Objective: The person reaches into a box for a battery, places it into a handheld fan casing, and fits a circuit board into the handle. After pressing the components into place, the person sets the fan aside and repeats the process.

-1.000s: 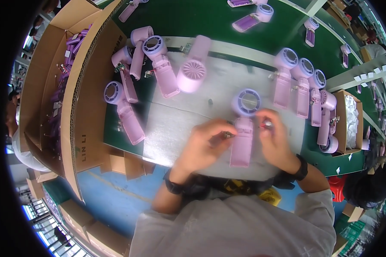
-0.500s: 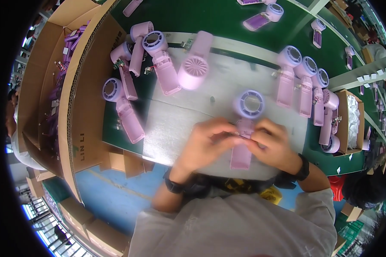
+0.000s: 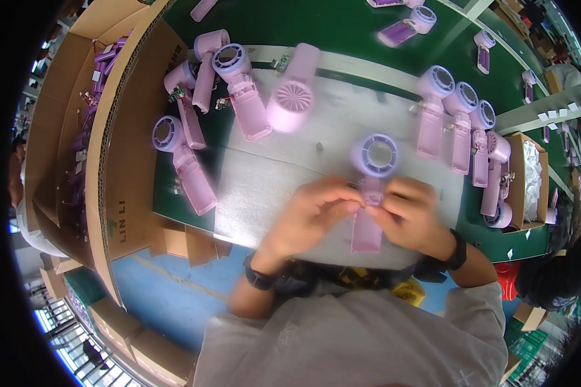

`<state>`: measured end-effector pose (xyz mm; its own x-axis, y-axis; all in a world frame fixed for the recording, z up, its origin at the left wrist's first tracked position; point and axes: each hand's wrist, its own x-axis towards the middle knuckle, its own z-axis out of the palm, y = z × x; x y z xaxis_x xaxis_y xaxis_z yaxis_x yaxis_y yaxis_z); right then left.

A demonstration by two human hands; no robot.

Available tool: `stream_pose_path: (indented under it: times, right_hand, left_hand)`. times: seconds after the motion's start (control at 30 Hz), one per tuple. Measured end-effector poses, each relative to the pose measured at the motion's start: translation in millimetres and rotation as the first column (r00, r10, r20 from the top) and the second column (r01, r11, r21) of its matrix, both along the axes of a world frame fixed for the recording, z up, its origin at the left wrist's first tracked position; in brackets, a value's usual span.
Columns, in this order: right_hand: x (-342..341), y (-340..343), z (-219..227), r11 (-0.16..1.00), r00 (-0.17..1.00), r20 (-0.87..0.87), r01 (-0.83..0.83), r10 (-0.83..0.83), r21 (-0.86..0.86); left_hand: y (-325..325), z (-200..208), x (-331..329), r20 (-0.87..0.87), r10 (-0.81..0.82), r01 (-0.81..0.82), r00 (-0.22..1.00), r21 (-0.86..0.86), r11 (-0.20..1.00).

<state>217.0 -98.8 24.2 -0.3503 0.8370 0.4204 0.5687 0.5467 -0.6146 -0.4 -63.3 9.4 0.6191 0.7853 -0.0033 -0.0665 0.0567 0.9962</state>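
A pink handheld fan (image 3: 366,233) with a round lilac-rimmed head lies on the pale work mat in front of me, its head pointing away and its hollow handle facing up. Over the upper handle, my left hand (image 3: 316,213) is closed, thumb and forefinger pinched together. My right hand (image 3: 408,214) meets it from the other side, its fingers also pinched, the tips almost touching the left ones. Whatever sits between the fingertips is too small and blurred to make out.
More opened pink fans (image 3: 248,106) with loose circuit boards lie at the left, and another row (image 3: 459,138) at the right. A large cardboard box (image 3: 135,155) of purple parts stands left. A smaller box (image 3: 532,187) holds white pieces. Fans lie on the green belt (image 3: 342,26) beyond.
Both hands stay at the fan's handle; their fingertips have shifted slightly, with a little more of the upper handle showing. Fans on the far green belt have moved a bit to the right.
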Motion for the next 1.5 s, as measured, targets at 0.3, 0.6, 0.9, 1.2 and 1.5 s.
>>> stream_pose_path:
  times: [0.3,0.6,0.9,1.2,1.5]
  right_hand:
    - [-4.8,2.4,-3.5,0.998,0.998,-0.056,-0.031,0.028,-0.053]
    - [0.0,1.8,-2.5,0.999,0.999,0.03,-0.042,0.042,0.021]
    - [-1.8,0.0,3.0,0.991,0.999,-0.026,-0.047,0.044,-0.122]
    - [-0.7,0.2,1.0,0.997,0.999,-0.003,-0.052,0.052,-0.063]
    - [0.4,0.9,0.0,0.998,0.997,0.052,-0.063,0.061,0.029]
  left_hand:
    - [2.7,-2.4,-2.4,-0.045,-0.042,0.047,0.998,0.123,0.991]
    - [-1.7,3.3,-3.9,0.083,-0.01,0.023,0.997,-0.167,0.986]
    - [-1.5,-4.5,-4.0,0.097,0.021,-0.002,0.995,-0.192,0.981]
    - [-5.0,-1.6,-2.2,0.047,0.099,-0.094,0.994,-0.096,0.991]
    - [-4.2,0.7,-1.4,0.064,0.106,-0.096,0.992,-0.142,0.985]
